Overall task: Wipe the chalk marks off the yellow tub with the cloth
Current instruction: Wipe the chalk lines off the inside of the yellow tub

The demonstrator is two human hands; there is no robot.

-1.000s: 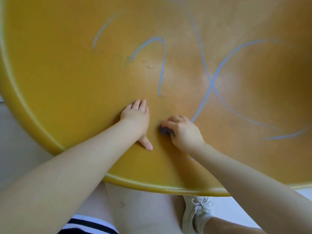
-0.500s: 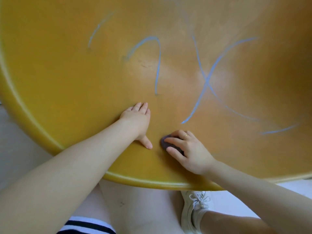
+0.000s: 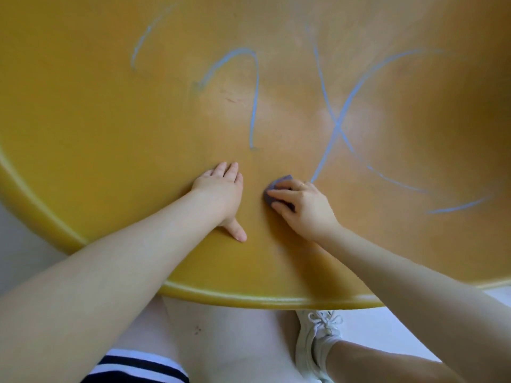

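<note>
The yellow tub (image 3: pixel 116 128) fills most of the view, its rounded rim toward me. Pale blue chalk marks cross its surface: a hooked line (image 3: pixel 254 87), a crossing pair of lines (image 3: pixel 338 123) and a short stroke (image 3: pixel 459 208) at the right. My left hand (image 3: pixel 221 189) rests flat on the tub with straight fingers and the thumb spread. Just to its right, my right hand (image 3: pixel 301 205) holds a small purple-grey cloth (image 3: pixel 276 189) against the tub, right below the lower end of the crossing lines. Most of the cloth is hidden under the fingers.
Below the tub's rim (image 3: pixel 249 299) I see my bare legs, a white sneaker (image 3: pixel 318 344) on a pale floor and a black-and-white striped hem (image 3: pixel 138 366). A faint chalk stroke (image 3: pixel 146 37) sits at the upper left.
My right hand with the cloth dropped toward the rim, then slid back up to the end of the crossing lines. The left hand has stayed put.
</note>
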